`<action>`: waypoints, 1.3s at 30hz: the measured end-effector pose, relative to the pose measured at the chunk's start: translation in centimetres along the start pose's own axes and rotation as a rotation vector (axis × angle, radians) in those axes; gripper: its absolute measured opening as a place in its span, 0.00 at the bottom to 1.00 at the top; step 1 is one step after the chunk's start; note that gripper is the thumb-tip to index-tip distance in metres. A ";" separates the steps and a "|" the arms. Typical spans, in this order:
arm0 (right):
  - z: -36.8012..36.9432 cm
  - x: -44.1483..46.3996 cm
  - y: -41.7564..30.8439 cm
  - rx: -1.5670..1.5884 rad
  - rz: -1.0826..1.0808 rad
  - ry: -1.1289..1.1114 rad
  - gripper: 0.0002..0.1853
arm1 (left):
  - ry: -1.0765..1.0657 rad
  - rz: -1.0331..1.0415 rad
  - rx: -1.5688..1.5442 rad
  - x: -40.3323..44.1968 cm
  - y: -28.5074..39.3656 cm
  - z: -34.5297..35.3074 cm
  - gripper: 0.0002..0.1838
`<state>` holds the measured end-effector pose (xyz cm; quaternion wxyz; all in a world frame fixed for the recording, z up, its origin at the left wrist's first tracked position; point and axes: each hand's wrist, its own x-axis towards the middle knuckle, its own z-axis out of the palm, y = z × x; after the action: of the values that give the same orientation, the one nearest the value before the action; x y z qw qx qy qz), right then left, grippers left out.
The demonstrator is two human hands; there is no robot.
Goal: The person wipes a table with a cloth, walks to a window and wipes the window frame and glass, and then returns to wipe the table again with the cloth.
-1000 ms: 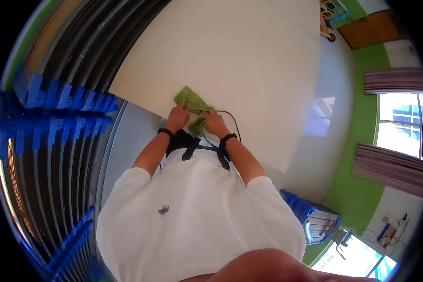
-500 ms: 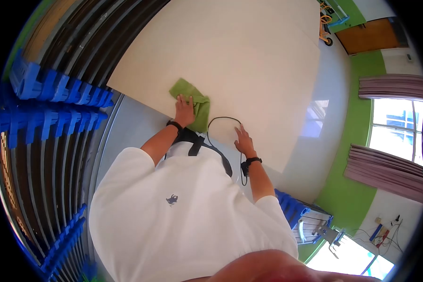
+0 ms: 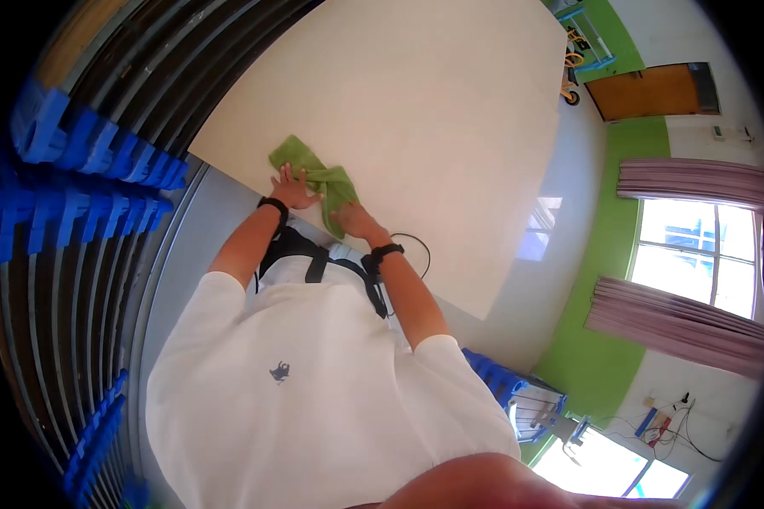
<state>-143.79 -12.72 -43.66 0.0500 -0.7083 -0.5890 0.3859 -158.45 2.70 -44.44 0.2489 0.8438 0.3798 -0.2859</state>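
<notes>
A green cloth (image 3: 329,180), twisted and creased, lies on the pale tabletop (image 3: 416,110) near its front edge. My left hand (image 3: 294,190) rests over the left part of the cloth, its fingers stretched out and spread. At the cloth's lower right end is my right hand (image 3: 358,222), with its fingers curled on the fabric. Each wrist wears a black band. Beside the right wrist a thin black cable (image 3: 428,254) loops over the tabletop.
Stacked dark boards with blue plastic ends (image 3: 85,144) stand close on the left. On the right are a green wall (image 3: 586,246), a window with curtains (image 3: 654,314) and a brown door (image 3: 654,92). A wheeled item (image 3: 572,64) stands at the far right.
My right hand has moved left from the bare tabletop onto the cloth, and its fingers have closed there. My left hand stays on the cloth, which is now more twisted.
</notes>
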 end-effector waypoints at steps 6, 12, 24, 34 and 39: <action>4.4 -0.4 -1.3 -0.199 0.016 0.062 0.24 | -0.099 0.000 -0.110 -0.5 -9.7 -4.8 0.46; 7.9 -9.5 3.7 -0.029 0.378 0.419 0.16 | 0.302 -0.043 0.001 2.3 -11.6 -0.9 0.43; 5.1 -9.7 0.9 0.373 0.354 0.674 0.27 | 0.060 0.647 0.585 -2.3 12.1 6.5 0.38; 8.4 -19.4 9.1 0.307 0.366 0.481 0.37 | 0.000 0.750 0.407 -3.7 17.4 5.8 0.31; 10.7 -27.6 16.7 0.194 0.455 0.634 0.39 | 0.145 0.861 0.587 -4.0 24.6 13.1 0.38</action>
<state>-137.16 -45.93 -46.46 0.2091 -0.8965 -0.3335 0.2034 -145.22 -22.10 -46.13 0.0699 0.9753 -0.0811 -0.1931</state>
